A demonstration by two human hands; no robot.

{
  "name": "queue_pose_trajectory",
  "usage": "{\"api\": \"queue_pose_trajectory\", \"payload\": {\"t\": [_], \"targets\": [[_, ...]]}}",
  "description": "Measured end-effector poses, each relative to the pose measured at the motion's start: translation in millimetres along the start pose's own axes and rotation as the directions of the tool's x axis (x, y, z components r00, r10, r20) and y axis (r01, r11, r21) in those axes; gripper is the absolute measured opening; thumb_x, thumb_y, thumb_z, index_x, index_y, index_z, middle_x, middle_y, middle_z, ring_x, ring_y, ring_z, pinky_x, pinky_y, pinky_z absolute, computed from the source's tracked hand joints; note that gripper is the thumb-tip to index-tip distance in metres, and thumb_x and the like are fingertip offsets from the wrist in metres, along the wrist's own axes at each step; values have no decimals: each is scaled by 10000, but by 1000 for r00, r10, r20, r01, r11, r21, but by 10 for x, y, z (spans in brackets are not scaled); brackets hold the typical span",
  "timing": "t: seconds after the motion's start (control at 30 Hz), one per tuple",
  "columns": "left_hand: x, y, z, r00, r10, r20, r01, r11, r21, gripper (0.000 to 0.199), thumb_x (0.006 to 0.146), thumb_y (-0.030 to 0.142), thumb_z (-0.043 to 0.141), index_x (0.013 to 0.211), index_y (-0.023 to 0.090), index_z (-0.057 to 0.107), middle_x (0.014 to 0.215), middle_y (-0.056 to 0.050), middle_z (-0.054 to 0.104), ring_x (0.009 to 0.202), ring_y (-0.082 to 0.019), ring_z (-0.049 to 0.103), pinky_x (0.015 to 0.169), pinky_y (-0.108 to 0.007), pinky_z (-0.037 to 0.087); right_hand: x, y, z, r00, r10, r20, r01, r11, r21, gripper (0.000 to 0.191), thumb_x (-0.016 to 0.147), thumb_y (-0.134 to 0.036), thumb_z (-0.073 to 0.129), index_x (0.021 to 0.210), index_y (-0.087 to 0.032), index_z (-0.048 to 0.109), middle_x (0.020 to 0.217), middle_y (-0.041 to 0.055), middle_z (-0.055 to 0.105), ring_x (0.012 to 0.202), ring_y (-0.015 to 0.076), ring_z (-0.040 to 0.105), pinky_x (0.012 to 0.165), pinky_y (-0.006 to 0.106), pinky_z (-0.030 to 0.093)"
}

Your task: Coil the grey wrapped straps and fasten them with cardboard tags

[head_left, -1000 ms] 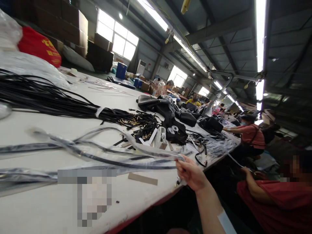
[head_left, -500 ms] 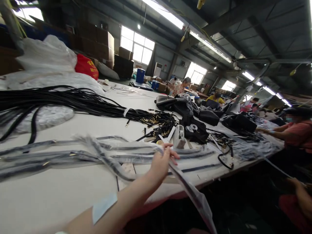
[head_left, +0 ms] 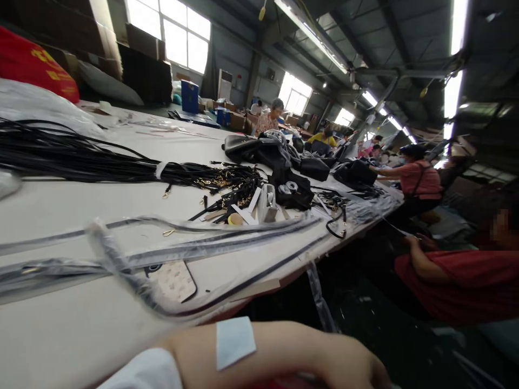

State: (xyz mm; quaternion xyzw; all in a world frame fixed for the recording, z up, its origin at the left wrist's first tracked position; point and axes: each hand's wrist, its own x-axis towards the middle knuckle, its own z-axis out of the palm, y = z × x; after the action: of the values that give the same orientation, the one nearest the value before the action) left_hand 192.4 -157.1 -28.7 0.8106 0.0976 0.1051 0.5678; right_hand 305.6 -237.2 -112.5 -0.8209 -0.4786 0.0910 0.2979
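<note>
From the lower left my left forearm, with a light blue patch on it, reaches right across the bottom of the view. My left hand (head_left: 367, 370) is low at the bottom edge, beyond the table's front edge; its fingers are mostly cut off, so what they hold is hidden. Straps in clear plastic sleeves (head_left: 239, 246) lie lengthwise on the white table (head_left: 77, 324). One sleeved strap (head_left: 117, 265), blurred, bends across the others beside a patterned phone (head_left: 174, 281). Another sleeve (head_left: 318, 294) hangs off the front edge. My right hand is out of view.
A bundle of black straps (head_left: 101, 162) with gold clasps lies behind, near black bags (head_left: 251, 148), a tape roll (head_left: 235, 219) and a tape dispenser (head_left: 267, 204). A person in red (head_left: 466, 281) sits at the right; a person in pink (head_left: 419, 181) is farther back.
My left hand has moved down and right, from over the table to beyond its edge. The view has swung right. The phone, largely covered before, now shows.
</note>
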Motion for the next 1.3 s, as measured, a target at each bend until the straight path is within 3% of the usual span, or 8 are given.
{"api": "queue_pose_trajectory", "payload": {"t": [0.1,0.27,0.37,0.57,0.73,0.93,1.07,1.3], "targets": [[-143,-357,-297,955,-216,-203,213,976,-38,530,897,566,420,1068,134,675,1044,-115,700,962,-275,645,849,-363,497,-71,70,-21,980,189,63,-198,900,388,396,966,-448,458,803,-188,708,583,-24,621,382,66,432,377,170,432],[-655,-911,-437,860,-342,-378,300,939,-167,555,959,488,223,1177,142,599,1269,-120,612,1217,-261,506,1077,-381,341,292,-196,58,862,265,431,-404,-153,902,60,866,-199,635,881,-224,688,650,-61,638,418,37,463,472,153,488],[-968,-1081,-362,854,-387,-349,301,913,-275,547,943,504,328,1291,133,529,1364,-125,551,1282,-257,466,1128,-389,293,454,-432,251,836,239,494,-409,-329,851,147,860,-114,595,892,-226,685,769,-34,705,548,70,581,591,214,552],[-1185,-1145,-298,912,-283,-297,209,943,-257,557,846,459,602,1312,166,519,1366,-127,548,1239,-286,503,1085,-399,349,174,-784,681,841,168,515,-481,-205,852,116,808,-159,671,879,-245,701,866,-22,734,747,125,669,811,303,547],[-1118,-1194,-277,917,-334,-217,176,828,-532,455,801,552,632,967,130,592,882,-74,668,842,-222,607,794,-337,467,-19,-896,781,881,70,468,-470,11,883,239,809,-321,711,1023,-217,686,1057,53,732,1055,207,635,980,370,459],[-1194,-1174,-318,958,-285,-3,171,583,-794,515,687,578,751,889,153,542,717,6,598,653,-128,544,642,-249,397,-145,-929,803,875,-11,484,-468,238,851,352,876,-453,622,1110,-194,668,1182,103,685,1078,222,628,867,322,518],[-1312,-1191,-372,949,-308,68,250,603,-757,499,828,639,561,795,142,571,530,33,531,536,-109,488,601,-246,359,-215,-934,848,808,-80,583,-529,336,779,454,862,-534,596,1170,-205,655,998,87,718,751,217,696,582,329,560],[-1473,-1136,-464,929,-280,243,357,500,-789,390,769,494,703,883,151,555,759,-17,622,582,-112,545,618,-259,412,-158,-855,782,865,-62,498,-424,441,791,418,868,-555,576,1016,-205,751,1134,99,704,1101,280,597,1030,459,391]]}}
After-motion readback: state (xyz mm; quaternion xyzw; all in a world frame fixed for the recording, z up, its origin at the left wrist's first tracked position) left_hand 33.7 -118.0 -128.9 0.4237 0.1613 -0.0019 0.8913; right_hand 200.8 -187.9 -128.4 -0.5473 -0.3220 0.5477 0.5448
